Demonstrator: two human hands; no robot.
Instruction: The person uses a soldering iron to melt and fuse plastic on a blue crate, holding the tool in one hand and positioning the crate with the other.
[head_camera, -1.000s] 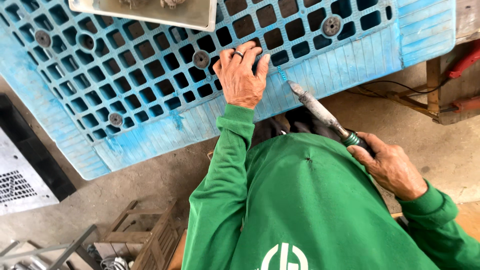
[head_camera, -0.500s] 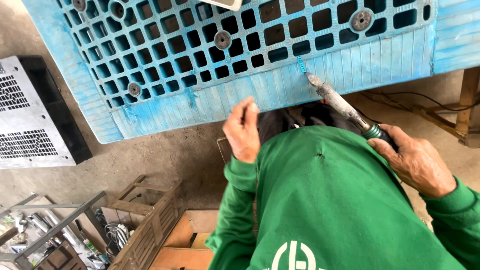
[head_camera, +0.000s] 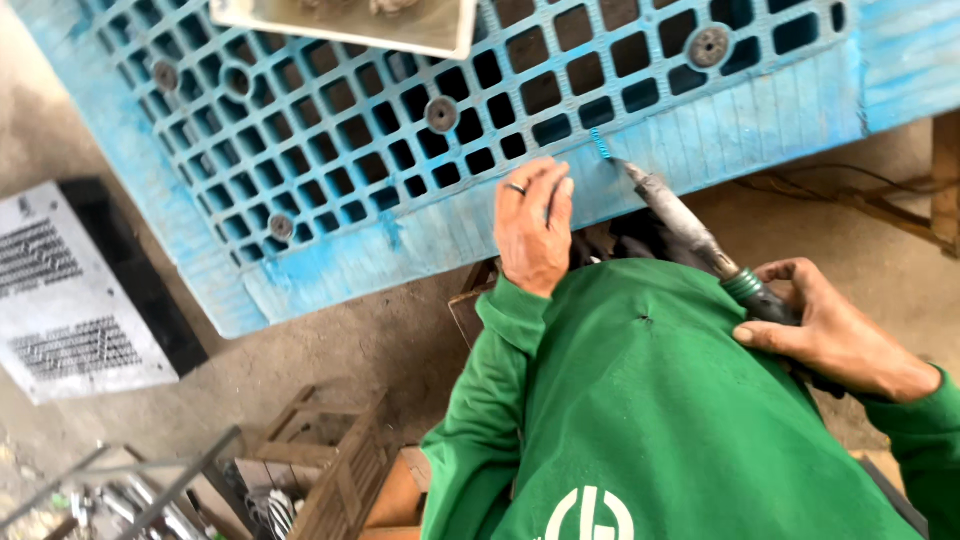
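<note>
The right hand (head_camera: 835, 335) is wrapped around the rear of a long grey rotary hand tool (head_camera: 690, 232), its grip clamped on the dark body just behind a green ribbed collar. The tool's long axis runs up and to the left from that hand, and its tip meets the near edge of a blue plastic pallet (head_camera: 330, 260) at a small, freshly cut-looking notch (head_camera: 600, 145) in the ribbed rim. The notch therefore lies up-left of the right hand, at the far end of the tool.

The left hand (head_camera: 533, 225), a ring on one finger, lies just left of the tip with fingers resting on the pallet rim, pressed flat rather than closed around anything. It is the nearer hand to the notch, just beside it; whether a fingertip touches the tool I cannot tell.

The pallet is a grid of square holes with round metal washers (head_camera: 441, 113) set in it, and a pale tray (head_camera: 345, 28) sits on its far part. Below is a bare concrete floor. A perforated grey metal panel (head_camera: 75, 290) lies at left, wooden crates (head_camera: 330, 460) at lower left, and a thin cable (head_camera: 850, 180) trails at right.
</note>
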